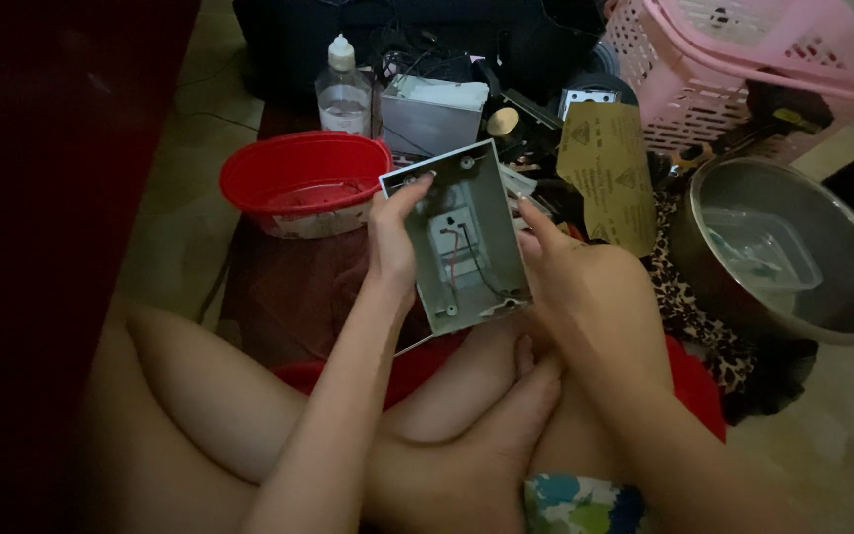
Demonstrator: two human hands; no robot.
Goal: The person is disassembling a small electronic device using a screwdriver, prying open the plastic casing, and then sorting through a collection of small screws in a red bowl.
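I hold a grey plastic electrical box (491, 213) in both hands, its open side facing me. Inside sit a small white component and thin red and black wires. My left hand (393, 237) grips the box's left wall, thumb near the top corner. My right hand (570, 265) holds the right wall, with a finger along the edge. The box is tilted, its upper end leaning left. Below it my crossed bare legs rest on the floor.
A red plastic bowl (249, 178) stands to the left, with a clear bottle (343, 89) and a white box (434, 114) behind it. A sandpaper sheet (610, 173) lies to the right. A metal pot (842, 307) holds a clear container; a pink basket (704, 69) stands behind.
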